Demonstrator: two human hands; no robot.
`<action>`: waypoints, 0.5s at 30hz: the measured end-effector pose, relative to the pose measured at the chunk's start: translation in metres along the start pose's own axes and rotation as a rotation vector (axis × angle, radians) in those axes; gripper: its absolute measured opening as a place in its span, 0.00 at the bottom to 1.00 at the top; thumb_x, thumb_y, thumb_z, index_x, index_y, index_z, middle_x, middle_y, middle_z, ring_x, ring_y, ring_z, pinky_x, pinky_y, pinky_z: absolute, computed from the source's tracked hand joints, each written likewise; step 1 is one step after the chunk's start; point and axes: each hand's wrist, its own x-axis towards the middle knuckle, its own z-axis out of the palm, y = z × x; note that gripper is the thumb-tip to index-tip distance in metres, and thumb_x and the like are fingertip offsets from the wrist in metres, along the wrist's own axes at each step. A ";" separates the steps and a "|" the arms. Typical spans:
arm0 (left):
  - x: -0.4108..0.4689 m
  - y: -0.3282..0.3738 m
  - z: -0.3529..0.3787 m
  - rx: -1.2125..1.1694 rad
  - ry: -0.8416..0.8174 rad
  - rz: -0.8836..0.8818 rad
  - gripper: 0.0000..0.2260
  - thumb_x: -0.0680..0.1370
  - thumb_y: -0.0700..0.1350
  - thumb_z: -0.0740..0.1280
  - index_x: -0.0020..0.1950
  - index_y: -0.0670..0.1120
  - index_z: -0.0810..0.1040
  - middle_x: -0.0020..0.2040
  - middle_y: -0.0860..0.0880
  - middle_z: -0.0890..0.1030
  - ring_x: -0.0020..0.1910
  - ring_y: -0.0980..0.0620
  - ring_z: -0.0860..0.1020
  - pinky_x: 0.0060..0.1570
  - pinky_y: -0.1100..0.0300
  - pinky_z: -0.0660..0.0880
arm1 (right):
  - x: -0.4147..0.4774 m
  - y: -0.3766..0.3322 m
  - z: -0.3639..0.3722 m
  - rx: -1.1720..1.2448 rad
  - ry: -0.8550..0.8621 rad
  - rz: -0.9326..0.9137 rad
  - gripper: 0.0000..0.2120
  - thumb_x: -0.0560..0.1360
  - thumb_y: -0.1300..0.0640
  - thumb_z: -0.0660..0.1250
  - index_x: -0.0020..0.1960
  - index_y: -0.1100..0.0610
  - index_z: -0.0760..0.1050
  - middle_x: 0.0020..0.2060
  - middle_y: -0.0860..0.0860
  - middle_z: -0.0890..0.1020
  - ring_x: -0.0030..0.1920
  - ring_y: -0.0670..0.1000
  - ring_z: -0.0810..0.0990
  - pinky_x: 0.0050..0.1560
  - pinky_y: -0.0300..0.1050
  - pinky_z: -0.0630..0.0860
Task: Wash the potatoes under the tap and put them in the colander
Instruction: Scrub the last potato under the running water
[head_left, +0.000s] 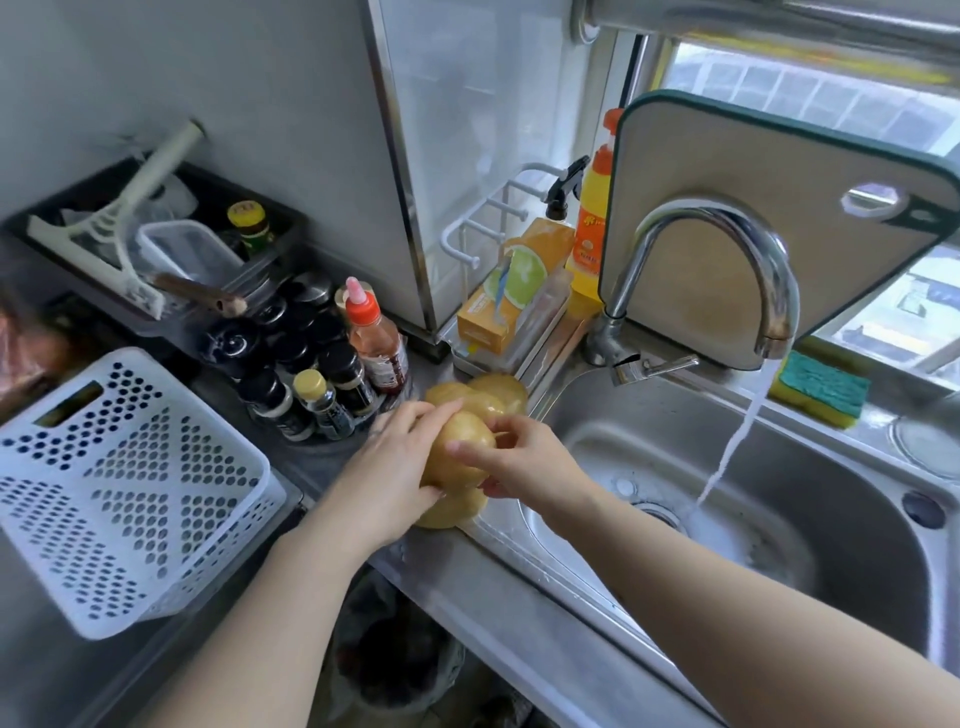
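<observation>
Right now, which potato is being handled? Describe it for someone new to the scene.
Find the stainless steel sink; yellow-brown potatoes are piled on the counter by its left rim. The one meant is the top potato, the only one gripped by the left hand and right hand.

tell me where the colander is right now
In the head view the colander sits on the counter at far left, just in front of the spice bottles and left of the potatoes.

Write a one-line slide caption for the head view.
Left hand and right hand hold a potato on the pile beside the sink; tap running, colander nearby.
</observation>
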 end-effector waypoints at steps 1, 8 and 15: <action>0.000 -0.001 -0.001 0.001 0.035 0.015 0.37 0.74 0.42 0.71 0.76 0.57 0.54 0.71 0.56 0.59 0.73 0.52 0.55 0.69 0.52 0.62 | 0.000 -0.001 0.000 0.016 0.008 -0.024 0.24 0.67 0.49 0.77 0.58 0.57 0.73 0.48 0.51 0.79 0.39 0.51 0.80 0.48 0.53 0.81; 0.008 -0.009 0.004 -0.081 0.070 0.024 0.41 0.73 0.44 0.72 0.76 0.59 0.50 0.73 0.57 0.55 0.74 0.52 0.53 0.70 0.49 0.63 | 0.004 -0.008 0.000 -0.130 0.050 -0.134 0.26 0.67 0.49 0.77 0.61 0.52 0.71 0.48 0.44 0.75 0.50 0.50 0.78 0.51 0.46 0.79; 0.005 -0.014 0.015 -0.159 0.063 -0.021 0.49 0.71 0.48 0.74 0.76 0.62 0.39 0.75 0.59 0.49 0.76 0.50 0.51 0.71 0.45 0.61 | 0.001 -0.007 0.002 -0.237 0.046 -0.160 0.26 0.68 0.48 0.76 0.62 0.53 0.71 0.51 0.46 0.75 0.51 0.47 0.76 0.52 0.40 0.74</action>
